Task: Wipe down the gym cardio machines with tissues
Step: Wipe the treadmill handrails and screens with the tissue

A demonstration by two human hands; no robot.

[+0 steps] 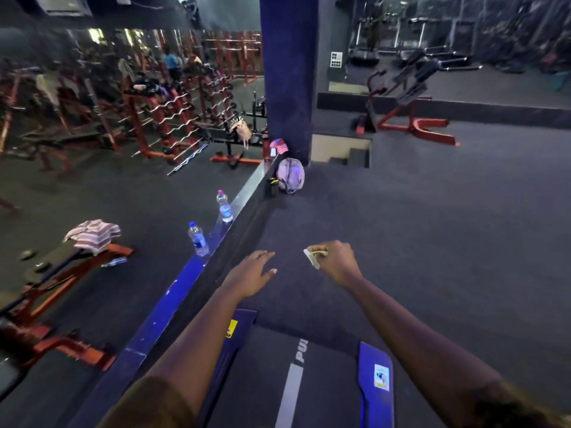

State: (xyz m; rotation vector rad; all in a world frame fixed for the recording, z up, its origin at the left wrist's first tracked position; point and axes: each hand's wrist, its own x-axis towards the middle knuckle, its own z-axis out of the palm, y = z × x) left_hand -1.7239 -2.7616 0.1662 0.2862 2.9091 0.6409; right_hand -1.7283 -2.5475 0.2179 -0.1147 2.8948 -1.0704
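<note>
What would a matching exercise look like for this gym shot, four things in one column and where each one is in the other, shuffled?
Things:
1. tissue
2. pink-capped water bottle
3. backpack
4. striped cloth

Places:
A. draped over the red-framed machine
B. on the floor at the foot of the blue pillar
C. pinched in the right hand
D. standing on the ledge

Pairs: 1-C, 2-D, 3-B, 4-A
</note>
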